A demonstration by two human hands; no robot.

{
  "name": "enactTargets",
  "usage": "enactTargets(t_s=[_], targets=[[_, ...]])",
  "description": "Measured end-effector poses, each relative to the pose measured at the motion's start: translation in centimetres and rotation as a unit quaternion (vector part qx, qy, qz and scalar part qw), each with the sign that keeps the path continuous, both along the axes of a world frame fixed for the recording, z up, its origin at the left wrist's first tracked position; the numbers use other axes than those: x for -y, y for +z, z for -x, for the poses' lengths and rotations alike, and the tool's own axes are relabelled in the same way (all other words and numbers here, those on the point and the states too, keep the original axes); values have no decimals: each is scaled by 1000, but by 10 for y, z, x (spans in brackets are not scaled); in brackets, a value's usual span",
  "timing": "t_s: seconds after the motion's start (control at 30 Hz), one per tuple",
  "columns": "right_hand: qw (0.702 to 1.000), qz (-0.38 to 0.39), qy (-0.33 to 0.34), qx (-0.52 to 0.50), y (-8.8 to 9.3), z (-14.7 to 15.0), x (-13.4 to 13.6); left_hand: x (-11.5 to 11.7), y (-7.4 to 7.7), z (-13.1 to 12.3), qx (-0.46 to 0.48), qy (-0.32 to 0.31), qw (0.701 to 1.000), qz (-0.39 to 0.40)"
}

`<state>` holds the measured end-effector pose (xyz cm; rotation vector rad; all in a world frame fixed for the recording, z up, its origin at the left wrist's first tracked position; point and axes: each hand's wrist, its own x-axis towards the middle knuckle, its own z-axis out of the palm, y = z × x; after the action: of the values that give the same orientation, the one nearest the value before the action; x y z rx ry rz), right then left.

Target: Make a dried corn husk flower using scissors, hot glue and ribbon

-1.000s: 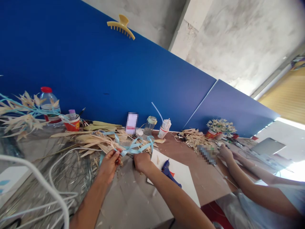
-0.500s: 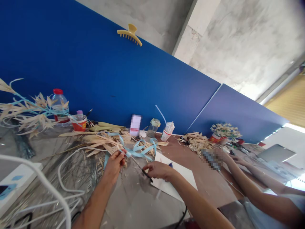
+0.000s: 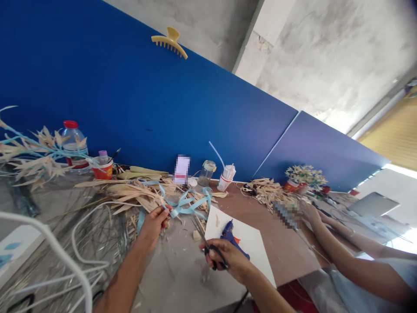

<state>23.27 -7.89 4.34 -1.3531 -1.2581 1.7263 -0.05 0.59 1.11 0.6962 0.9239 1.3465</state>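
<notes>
My left hand is closed in a pinch at the near end of a light-blue ribbon, which curls in loops over dried husks. My right hand grips a pair of black-handled scissors, its fingers in the handle loops. The blades point up and left towards the ribbon, apart from it. Beside that hand, a blue glue gun lies on a white sheet. Pale dried husks are heaped just beyond my left hand.
Wires and a white cable cover the left side. A bottle, a red cup, a phone, a jar and a white cup stand along the blue partition. Another person's arms work at right.
My right hand has drawn back right and down with the scissors, away from my left hand. The glue gun now shows more fully. The view has shifted slightly.
</notes>
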Motion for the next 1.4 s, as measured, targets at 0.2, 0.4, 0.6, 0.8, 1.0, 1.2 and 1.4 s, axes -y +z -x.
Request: enactTargets(t_s=[0.2,0.4,0.6,0.8,1.0,1.2,1.4], targets=[[999,-24,34,-6,-7,15,-9,-2,-1,0,-24,0,1000,4],[997,-30,73,8,-16,22,-25,0,0,0,-27,-12,1000,0],[992,-45,117,13,-28,24,-42,2,0,2,-16,-28,999,22],[992,-41,122,-11,-33,31,-50,-1,-8,3,-6,-28,999,21],[990,-48,126,-42,-40,32,-54,-1,-10,3,18,-19,999,32],[989,-42,131,-49,-41,28,-55,-1,-9,3,12,-25,999,34],[988,-40,140,-42,-39,28,-55,-1,-11,3,25,-55,997,48]])
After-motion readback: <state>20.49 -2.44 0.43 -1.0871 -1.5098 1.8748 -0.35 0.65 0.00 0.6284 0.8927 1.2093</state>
